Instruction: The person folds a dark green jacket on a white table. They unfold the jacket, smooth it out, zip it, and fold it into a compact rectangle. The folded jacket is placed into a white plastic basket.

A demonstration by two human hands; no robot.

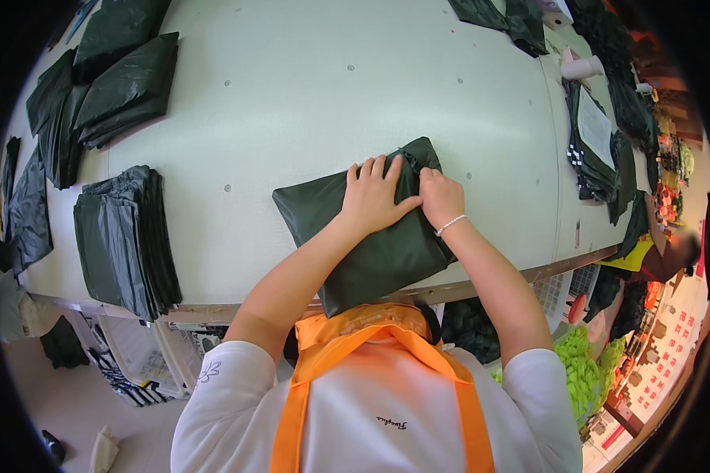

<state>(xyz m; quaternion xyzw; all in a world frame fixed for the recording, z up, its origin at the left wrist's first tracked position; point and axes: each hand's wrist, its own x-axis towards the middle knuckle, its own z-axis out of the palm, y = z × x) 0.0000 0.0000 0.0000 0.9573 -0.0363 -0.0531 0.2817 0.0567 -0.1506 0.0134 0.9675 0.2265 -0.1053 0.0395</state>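
A dark green plastic bag [371, 244], filled and flat, lies on the pale bench [308, 94] at its near edge, slightly overhanging. The left hand [375, 197] presses flat on the bag's upper part with fingers spread, while the right hand [440, 197] pinches the gathered, knotted corner of the bag. A stack of folded dark bags [122, 240] sits well apart to the left

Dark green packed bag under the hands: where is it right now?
Head view, centre: the dark green bag lies at the table's near edge, under the left hand and right hand.
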